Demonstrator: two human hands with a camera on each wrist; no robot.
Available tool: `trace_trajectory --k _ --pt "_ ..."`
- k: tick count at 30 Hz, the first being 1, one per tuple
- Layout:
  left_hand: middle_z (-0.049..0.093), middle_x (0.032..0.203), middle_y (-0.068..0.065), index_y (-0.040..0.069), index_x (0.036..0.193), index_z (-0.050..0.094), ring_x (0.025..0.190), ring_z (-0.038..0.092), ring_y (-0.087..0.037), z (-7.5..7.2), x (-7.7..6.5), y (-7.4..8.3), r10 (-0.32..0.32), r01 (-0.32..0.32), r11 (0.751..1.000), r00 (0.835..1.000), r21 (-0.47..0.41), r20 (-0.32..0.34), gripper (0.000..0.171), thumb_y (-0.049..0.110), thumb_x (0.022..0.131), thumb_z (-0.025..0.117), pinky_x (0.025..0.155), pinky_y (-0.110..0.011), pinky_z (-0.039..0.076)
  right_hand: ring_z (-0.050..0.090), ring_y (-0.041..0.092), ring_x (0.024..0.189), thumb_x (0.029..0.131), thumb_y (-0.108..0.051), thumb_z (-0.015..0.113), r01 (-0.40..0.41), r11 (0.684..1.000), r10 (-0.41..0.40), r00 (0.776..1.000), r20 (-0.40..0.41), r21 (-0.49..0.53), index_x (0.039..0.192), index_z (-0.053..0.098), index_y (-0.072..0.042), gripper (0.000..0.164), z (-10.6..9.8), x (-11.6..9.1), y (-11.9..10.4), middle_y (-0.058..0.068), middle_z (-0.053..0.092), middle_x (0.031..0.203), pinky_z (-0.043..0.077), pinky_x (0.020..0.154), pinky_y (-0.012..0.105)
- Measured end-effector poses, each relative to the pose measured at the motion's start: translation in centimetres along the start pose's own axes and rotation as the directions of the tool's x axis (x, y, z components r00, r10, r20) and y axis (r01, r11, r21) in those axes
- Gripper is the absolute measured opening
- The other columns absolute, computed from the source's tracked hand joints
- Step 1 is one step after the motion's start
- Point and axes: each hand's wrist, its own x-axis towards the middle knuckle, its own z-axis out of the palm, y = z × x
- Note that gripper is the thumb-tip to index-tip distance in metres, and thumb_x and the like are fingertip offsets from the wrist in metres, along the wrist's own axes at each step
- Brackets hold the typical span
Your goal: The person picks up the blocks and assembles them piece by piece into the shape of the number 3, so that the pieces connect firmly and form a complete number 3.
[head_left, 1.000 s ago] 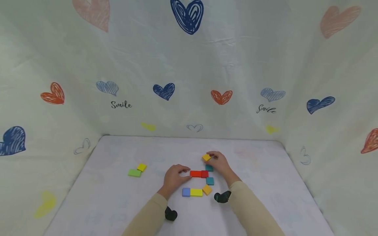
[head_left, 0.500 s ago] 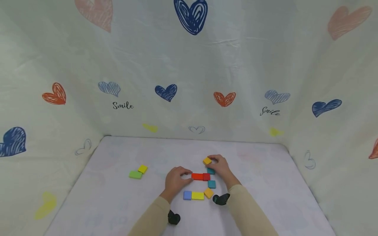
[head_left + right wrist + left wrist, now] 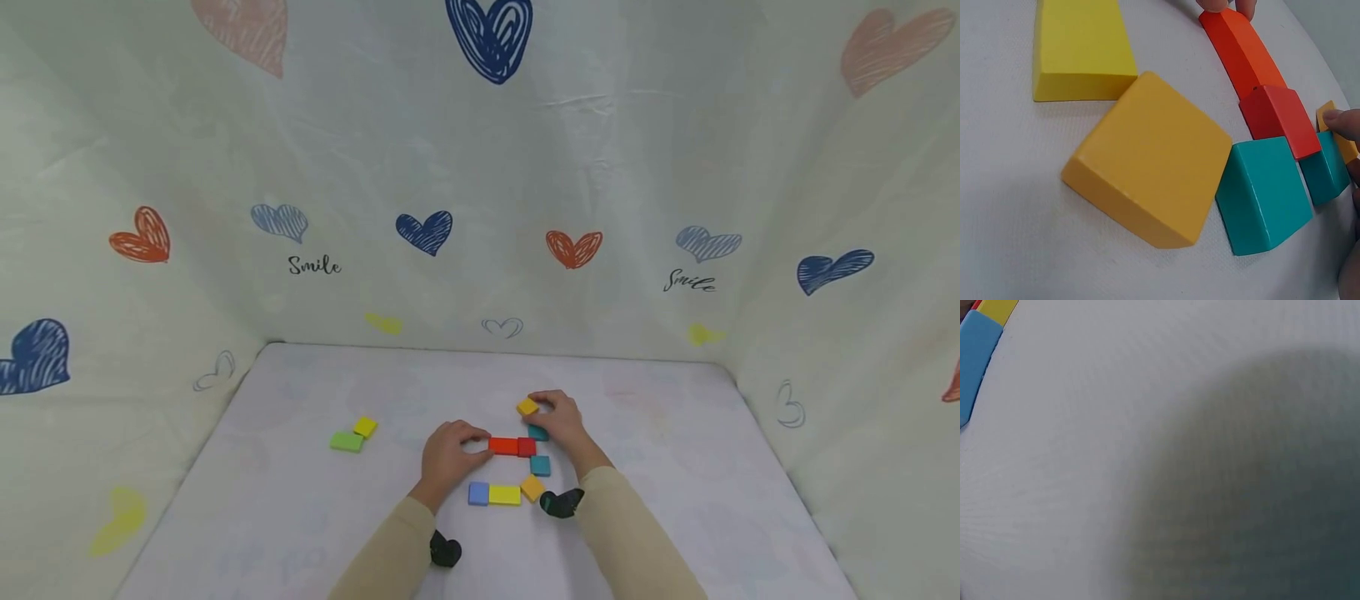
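Note:
My left hand (image 3: 448,460) pinches the left end of an orange-red block (image 3: 503,447) between thumb and finger. A square red block (image 3: 527,447) adjoins that block's right end. At the back, my right hand (image 3: 561,421) holds a small yellow-orange block (image 3: 528,406) by its right side. Just in front of it lies a teal block (image 3: 1325,169), partly covered by the right hand in the head view. A second teal block (image 3: 1264,195) sits in front of the red one, its corner at a turned orange block (image 3: 1150,159).
The front row continues left with a long yellow block (image 3: 505,495) and a blue block (image 3: 478,493). Off to the left on the white table (image 3: 255,517), a green block (image 3: 347,442) and a yellow block (image 3: 365,427) lie together. A patterned cloth (image 3: 495,167) hangs behind.
The head view has shifted slightly, moving everything a little in the picture. Both hands keep their hold, the right one with the yellow-orange block close behind the teal block.

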Motion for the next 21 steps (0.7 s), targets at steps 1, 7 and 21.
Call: trace_trajectory --k 1,7,21 --pt "0.062 0.092 0.016 0.031 0.101 0.075 0.09 0.055 -0.009 -0.07 0.0 0.07 -0.003 0.003 1.0 1.0 0.005 0.001 0.025 0.038 0.078 0.081 0.081 -0.031 0.049 0.042 0.033 0.121 0.082 -0.024 0.078 0.001 1.0 -0.001 1.0 0.0 -0.003 0.121 0.068 -0.014 0.042 0.01 0.01 -0.02 0.01 0.053 0.132 0.038 0.102 0.053" --pt "0.062 0.092 0.016 0.031 0.101 0.075 0.091 0.055 -0.009 -0.21 -0.01 0.22 -0.007 0.007 1.0 1.0 0.017 -0.001 0.025 0.038 0.078 0.081 0.082 -0.031 0.049 0.042 0.033 0.122 0.087 -0.025 0.073 0.014 1.0 -0.014 1.0 -0.006 0.008 0.122 0.067 -0.015 0.037 0.04 -0.01 0.02 0.009 0.054 0.13 0.039 0.101 0.052" --pt "0.063 0.091 0.017 0.031 0.1 0.076 0.089 0.055 -0.008 -0.11 -0.01 0.02 0.001 -0.001 1.0 1.0 -0.002 -0.011 0.024 0.038 0.078 0.082 0.08 -0.03 0.049 0.044 0.033 0.121 0.089 -0.019 0.07 0.011 0.999 -0.01 1.0 -0.022 0.043 0.12 0.069 -0.013 0.032 0.03 -0.12 -0.01 0.01 0.056 0.128 0.039 0.102 0.052"
